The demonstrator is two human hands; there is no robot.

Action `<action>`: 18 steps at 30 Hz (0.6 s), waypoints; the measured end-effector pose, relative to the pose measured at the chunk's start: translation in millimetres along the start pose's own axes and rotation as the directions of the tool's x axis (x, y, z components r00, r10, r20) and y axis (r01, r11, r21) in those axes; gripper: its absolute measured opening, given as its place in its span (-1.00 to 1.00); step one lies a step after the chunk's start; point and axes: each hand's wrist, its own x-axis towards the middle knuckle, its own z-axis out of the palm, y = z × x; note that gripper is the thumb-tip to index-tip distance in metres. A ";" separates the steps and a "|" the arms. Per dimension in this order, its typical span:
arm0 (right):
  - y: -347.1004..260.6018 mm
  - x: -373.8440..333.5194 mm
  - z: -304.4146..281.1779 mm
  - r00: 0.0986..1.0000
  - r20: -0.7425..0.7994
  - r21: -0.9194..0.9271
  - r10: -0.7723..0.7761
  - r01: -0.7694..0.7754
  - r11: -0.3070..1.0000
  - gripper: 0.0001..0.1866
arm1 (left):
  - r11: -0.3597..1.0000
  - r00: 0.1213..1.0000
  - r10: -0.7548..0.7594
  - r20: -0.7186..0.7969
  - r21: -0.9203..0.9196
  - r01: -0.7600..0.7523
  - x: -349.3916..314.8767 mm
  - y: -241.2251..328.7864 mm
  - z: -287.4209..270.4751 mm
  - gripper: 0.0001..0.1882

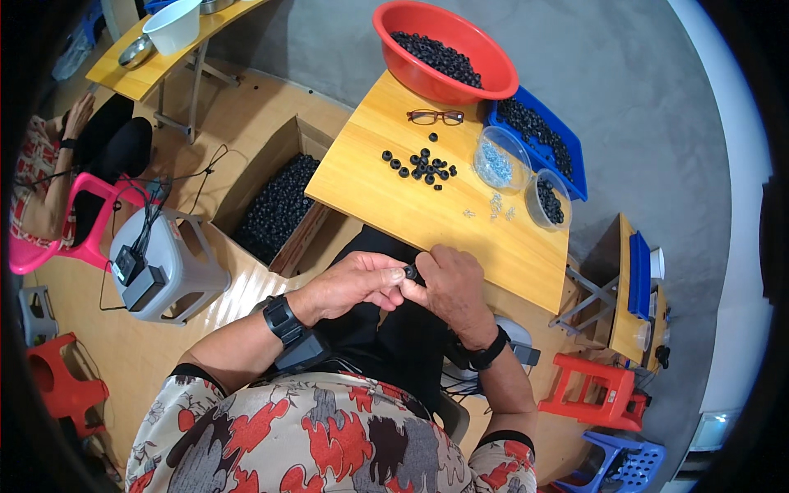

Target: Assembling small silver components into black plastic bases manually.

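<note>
Left hand [355, 283] and right hand [450, 283] pinch one small black ring [409, 271] between fingertips, held over the lap beside the wooden table [509, 255].

Your left hand [355, 283] and right hand [450, 283] pinch one small black ring [410, 271] together at the table's [386, 205] near edge; loose rings [421, 167] (a small scatter) lie mid-table near the glasses [435, 117].
</note>
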 end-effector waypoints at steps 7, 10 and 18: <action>-1.0 -4.1 -0.2 1.000 0.028 0.053 -0.005 0.003 0.999 -0.64 | 0.996 0.999 0.027 -0.019 0.091 -0.025 1.0 -5.4 7.7 -0.76; -0.1 -3.4 1.5 0.999 0.034 0.078 -0.019 0.016 0.997 -0.64 | 0.988 0.997 0.064 -0.044 0.146 -0.057 0.9 -5.2 10.0 -0.77; -3.9 -7.0 10.6 1.000 -0.009 0.077 0.017 -0.016 0.997 -0.64 | 0.972 0.992 0.120 -0.044 0.208 -0.108 0.1 -4.8 9.9 -0.76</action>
